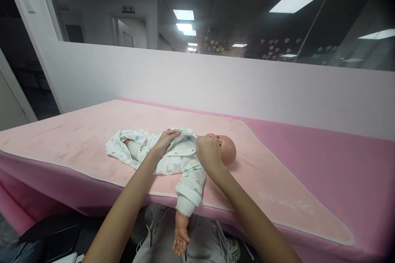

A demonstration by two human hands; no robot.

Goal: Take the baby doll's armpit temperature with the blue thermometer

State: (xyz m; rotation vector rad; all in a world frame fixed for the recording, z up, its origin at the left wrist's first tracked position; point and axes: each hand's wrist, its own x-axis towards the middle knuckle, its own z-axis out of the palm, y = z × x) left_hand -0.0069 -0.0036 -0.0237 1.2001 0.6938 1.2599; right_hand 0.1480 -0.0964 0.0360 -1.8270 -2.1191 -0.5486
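A baby doll [226,150] lies on its back on a pale pink mat [92,139], head to the right. It wears a white patterned romper [175,162]. One doll arm [182,230] hangs over the table's near edge. My left hand [165,139] lies flat on the romper's chest, fingers stretched out. My right hand [208,152] is closed in a pinch on the romper's collar by the doll's neck.
The mat covers a table draped in deeper pink cloth [339,172]. A white wall [216,82] with a glass pane above runs behind it. Below the near edge are my grey trousers [200,242] and a dark object [52,234] at the lower left.
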